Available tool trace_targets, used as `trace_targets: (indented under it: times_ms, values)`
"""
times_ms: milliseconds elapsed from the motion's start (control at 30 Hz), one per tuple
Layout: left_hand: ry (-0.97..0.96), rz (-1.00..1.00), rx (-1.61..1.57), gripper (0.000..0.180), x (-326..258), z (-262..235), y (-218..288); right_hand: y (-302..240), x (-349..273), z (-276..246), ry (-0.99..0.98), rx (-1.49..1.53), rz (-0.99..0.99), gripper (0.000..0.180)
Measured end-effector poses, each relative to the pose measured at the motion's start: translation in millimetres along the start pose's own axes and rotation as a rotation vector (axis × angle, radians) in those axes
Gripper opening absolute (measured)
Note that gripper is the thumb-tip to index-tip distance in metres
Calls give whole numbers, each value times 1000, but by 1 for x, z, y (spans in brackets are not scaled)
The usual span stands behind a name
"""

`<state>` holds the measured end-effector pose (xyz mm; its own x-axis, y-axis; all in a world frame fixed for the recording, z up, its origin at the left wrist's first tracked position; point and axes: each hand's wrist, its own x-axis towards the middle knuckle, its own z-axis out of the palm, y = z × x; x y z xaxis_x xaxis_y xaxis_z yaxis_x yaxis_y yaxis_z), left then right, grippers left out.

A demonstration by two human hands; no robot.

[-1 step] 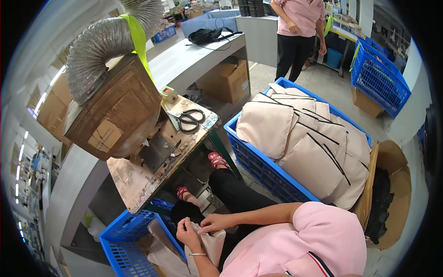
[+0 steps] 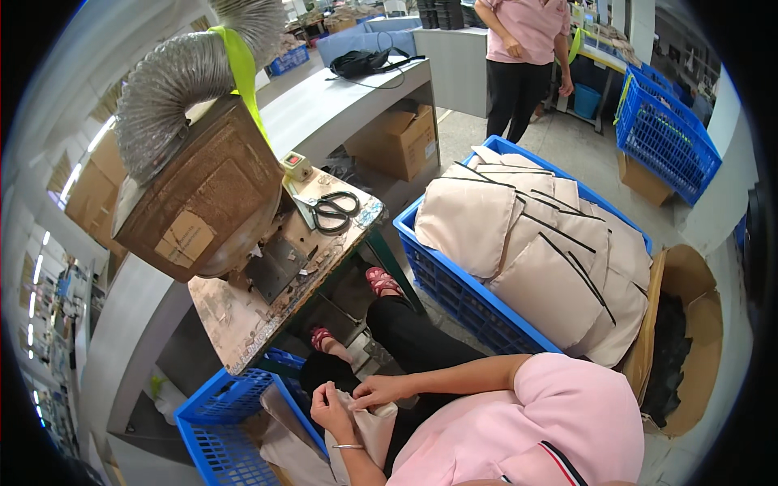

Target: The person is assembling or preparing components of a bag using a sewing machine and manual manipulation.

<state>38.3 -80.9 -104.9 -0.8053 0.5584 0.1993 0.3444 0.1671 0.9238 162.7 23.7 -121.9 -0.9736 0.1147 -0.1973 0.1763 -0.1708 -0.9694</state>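
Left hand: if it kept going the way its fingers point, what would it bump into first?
Probably the right hand. The left hand points its fingers up and right along the beige fabric piece both hands pinch, though depth is unclear.

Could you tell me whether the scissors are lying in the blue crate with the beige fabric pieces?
No, the scissors lie on the worn workbench, apart from the blue crate.

Even, bright indoor light filled the workshop, strongest on the pale counter (image 2: 340, 101) and floor at the top of the fisheye view. Rows of ceiling lamps smeared into streaks along the left rim. Soft shadow pooled beneath the worn work table (image 2: 243, 316), where detail dimmed. Straight edges bowed sharply toward the black circular border, and the blue crate (image 2: 454, 283) curved with them. The centre stayed sharp; the margins turned slightly soft.
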Motion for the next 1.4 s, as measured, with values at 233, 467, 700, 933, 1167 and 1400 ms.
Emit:
trace_targets:
  times_ms: [233, 467, 700, 933, 1167, 1400]
  values:
    - [-1, 24, 56, 18, 1, 1, -3, 2, -1, 1, -63, 32, -53, 44]
    - [10, 54, 74, 19, 4, 2, -12, 4, 5, -12, -180, 95, -29, 40]
    - [24, 56, 109, 17, 5, 1, -12, -1, 4, -12, -173, 192, -7, 38]
    - [12, 70, 87, 20, 5, 0, -15, -7, 1, 3, -84, 243, 115, 44]
    - [8, -8, -46, 16, -4, 1, 11, -7, 0, 15, 150, -738, -151, 40]
    - [-94, 101, -146, 18, -21, -2, 88, -45, -39, 14, 121, -696, -192, 27]
